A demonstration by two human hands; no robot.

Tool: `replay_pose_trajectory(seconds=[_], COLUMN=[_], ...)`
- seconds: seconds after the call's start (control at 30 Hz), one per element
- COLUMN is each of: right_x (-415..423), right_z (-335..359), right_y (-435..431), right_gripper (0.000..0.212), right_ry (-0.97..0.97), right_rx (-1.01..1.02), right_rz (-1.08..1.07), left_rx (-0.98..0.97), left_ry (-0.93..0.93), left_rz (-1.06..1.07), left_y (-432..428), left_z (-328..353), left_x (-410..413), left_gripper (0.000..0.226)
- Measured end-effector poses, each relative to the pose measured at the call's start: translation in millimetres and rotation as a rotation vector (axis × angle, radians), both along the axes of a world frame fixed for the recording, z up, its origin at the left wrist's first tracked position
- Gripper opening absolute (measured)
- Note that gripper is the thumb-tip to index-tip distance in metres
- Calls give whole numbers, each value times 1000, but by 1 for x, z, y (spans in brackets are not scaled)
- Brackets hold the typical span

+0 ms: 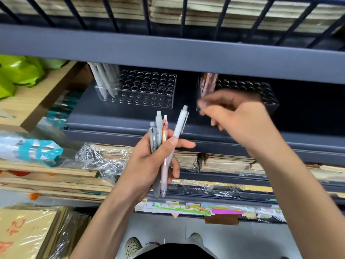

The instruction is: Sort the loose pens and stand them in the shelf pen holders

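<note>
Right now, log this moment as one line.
left hand: grips loose pens, grey plus one pink | right hand: before right holder, grip blurred | left holder: grey pens | right holder: pink pens

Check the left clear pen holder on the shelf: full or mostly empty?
Mostly empty. The left pen holder has grey pens standing only at its left end; the other holes in view are vacant.

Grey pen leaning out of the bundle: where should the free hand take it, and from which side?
I'd pinch the grey pen on its upper barrel below the clicker, coming from the right. That end fans clear of the other pens, while the left hand covers its lower half. The right hand hovers nearby.
</note>
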State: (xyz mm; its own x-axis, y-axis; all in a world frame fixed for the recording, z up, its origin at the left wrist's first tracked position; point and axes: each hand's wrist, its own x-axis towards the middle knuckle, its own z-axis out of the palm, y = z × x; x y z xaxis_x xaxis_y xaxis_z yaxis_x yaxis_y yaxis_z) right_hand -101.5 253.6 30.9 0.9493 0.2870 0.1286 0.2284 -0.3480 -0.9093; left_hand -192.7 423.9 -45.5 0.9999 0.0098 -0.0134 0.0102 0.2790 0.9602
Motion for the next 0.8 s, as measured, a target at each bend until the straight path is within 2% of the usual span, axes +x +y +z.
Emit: replay_pose_trajectory(seconds=[0.07, 0.2, 0.33, 0.43, 0.53, 0.67, 0.8], right_x=[-5, -10, -13, -18, -24, -29, -31], right_z=[-8, -18, -21, -22, -19, -11, -1], right_y=[0, -5, -3, 9, 27, 55, 83], right_gripper=[2, 11, 29, 31, 27, 11, 11], right_ry=[50, 167, 255, 291, 278, 203, 78], right_rx=[6, 181, 270, 334, 414, 509, 660], right_rz=[103, 203, 260, 288, 309, 301, 143], left_rx=[-4, -9, -32, -77, -95, -137, -116], left_ry=[-1, 35, 43, 53, 57, 82, 55], left_rz=[-53, -124, -154, -121, -59, 76, 151], left_y=[-3, -6, -2, 8, 28, 64, 100], left_z=[2, 5, 6, 4, 5, 5, 2], left_x=[1, 0, -4, -8, -13, -22, -40], left_gripper=[42, 52, 53, 47, 28, 24, 23])
